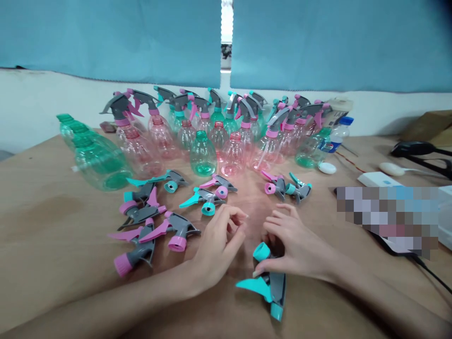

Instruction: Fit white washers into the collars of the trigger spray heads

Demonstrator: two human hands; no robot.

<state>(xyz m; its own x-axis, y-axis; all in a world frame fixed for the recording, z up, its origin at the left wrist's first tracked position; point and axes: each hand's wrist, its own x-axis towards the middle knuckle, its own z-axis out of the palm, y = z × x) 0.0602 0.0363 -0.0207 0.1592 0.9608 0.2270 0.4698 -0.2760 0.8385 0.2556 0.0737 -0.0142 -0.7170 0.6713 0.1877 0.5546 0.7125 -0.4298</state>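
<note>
Spray head, gray, turquoise trigger and collar

Bkgd: two blue curtains hang L & R across the top, w/ a narrow vertical gap btwn them, v. bright up high, a dark patch partway down. Below the hems runs a white wall, plain, dimmer toward the R. Brown wood-look surface fills the foreground, its far edge near the wall; darker blotch on the L side, approx. mid-depth, soft sheen near centre.
</note>
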